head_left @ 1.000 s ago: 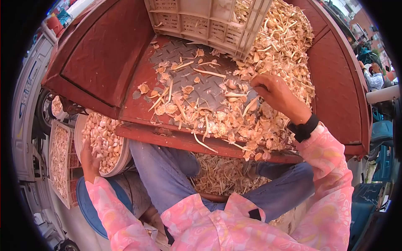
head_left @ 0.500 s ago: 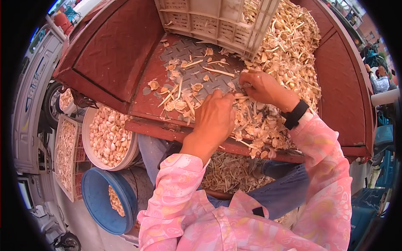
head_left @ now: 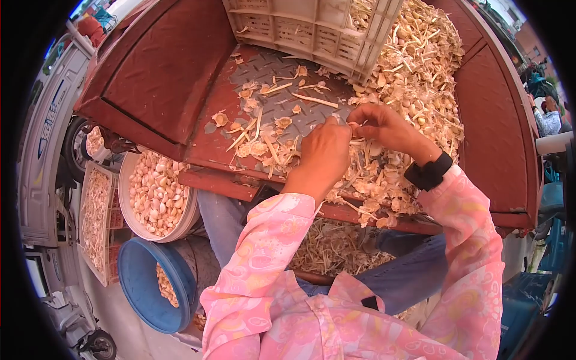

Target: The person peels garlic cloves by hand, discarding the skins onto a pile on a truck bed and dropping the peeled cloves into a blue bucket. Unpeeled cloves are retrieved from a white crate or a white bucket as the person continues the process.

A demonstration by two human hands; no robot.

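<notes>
Head view: pair of bare hands, wrists angled inward, meeting low over a red metal bed [head_left: 162, 72].
– Left hand [head_left: 324, 157]: back upward, fingers bent toward the right hand; the tips are partly hidden, so whether they grip anything cannot be told.
– Right hand [head_left: 387, 129]: thumb and forefinger curled toward the left fingertips, dark band [head_left: 428, 172] at the wrist. Whether a small piece is pinched there cannot be told. The facing tips would suit two-handed work on something small.
– Garlic heap [head_left: 423, 78]: banked against the bed's right side, just beyond the right hand, presumably for a short reach.
– Loose skins and stems [head_left: 372, 180]: scattered beneath and around the hands, toward the near edge.
– Pale slatted crate [head_left: 300, 27]: tilted on the bed, beside the heap; its lean may help hold the pile back.
– White bucket [head_left: 192, 211]: outside the bed, by the left knee, filled with garlic cloves [head_left: 157, 192]; apparently set within the left arm's reach.
– Blue bucket [head_left: 137, 288]: nearer the body, tilted, its mouth turned sideways, some cloves inside.
– Second crate [head_left: 114, 210]: left of both buckets, holding pale pieces.
– Stem litter [head_left: 330, 249]: below the bed, between the legs.
</notes>
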